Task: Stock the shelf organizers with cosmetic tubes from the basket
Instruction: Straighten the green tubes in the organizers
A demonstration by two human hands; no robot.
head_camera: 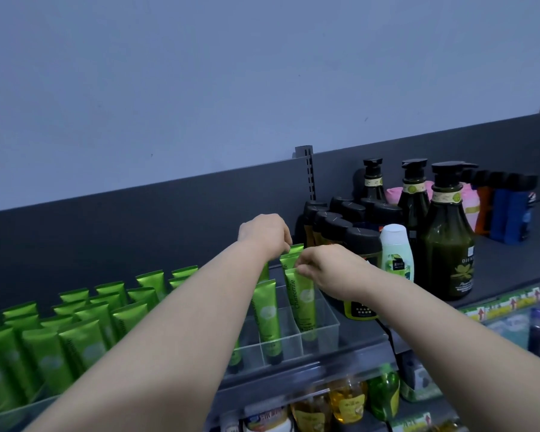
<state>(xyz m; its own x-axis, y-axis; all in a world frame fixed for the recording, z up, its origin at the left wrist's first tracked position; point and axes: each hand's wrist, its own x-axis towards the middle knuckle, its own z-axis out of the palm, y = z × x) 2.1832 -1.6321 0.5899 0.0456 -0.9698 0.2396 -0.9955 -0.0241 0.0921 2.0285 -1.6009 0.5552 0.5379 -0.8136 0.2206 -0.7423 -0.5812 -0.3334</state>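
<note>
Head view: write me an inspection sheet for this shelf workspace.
surface: dark shelf with a low back panel.
job's things: clear organizer holds a few upright tubes; green tubes stand in rows at left; basket not in view.
clutter: pump bottles, white bottle and black-capped bottles stand right of the organizer.
grippers: right hand pinches front tube at its top; left hand appears to pinch rear tube at its top.
cables: none sure; thin dark strip right of the organizer, unclear.
surroundings: plain wall behind; lower shelf bottles below.
</note>
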